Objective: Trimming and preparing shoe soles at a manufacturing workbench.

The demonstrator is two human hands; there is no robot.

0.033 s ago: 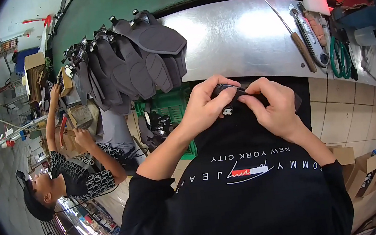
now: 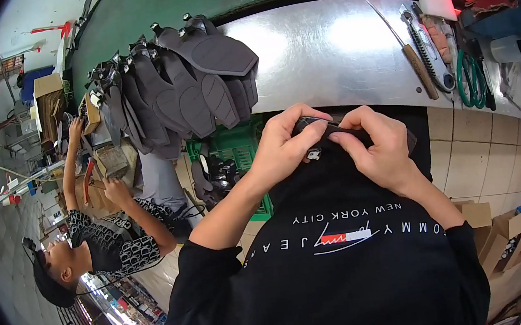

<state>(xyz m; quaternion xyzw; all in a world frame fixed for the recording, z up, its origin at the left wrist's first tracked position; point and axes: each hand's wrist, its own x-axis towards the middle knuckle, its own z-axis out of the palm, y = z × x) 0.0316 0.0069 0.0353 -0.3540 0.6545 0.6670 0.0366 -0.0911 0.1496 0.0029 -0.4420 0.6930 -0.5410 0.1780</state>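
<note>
Close to my body, in front of the metal table's near edge, I hold a dark sandal (image 2: pixel 341 130) between both hands. My left hand (image 2: pixel 285 145) pinches one end, thumb and forefinger closed on it. A small shiny buckle (image 2: pixel 314 154) hangs below those fingers. My right hand (image 2: pixel 382 147) grips the sandal further along, thumb tip close to my left fingers. Part of the sandal is hidden behind my right hand. To the left, a pile of similar dark sandals (image 2: pixel 192 99) lies soles up, overlapping, with black straps at their far ends.
On the metal table (image 2: pixel 319 53) at right lie an awl (image 2: pixel 418 69), a utility knife (image 2: pixel 429 56) and green-handled scissors (image 2: pixel 471 80). A green crate (image 2: pixel 247 148) with dark footwear stands below the pile. At left, a co-worker (image 2: pixel 111 231) handles red-handled pliers (image 2: pixel 89 180). Cardboard boxes (image 2: pixel 506 234) stand at right.
The sandal in my hands has tilted slightly, and its buckle has shifted a little. My hands keep nearly the same place and grip.
</note>
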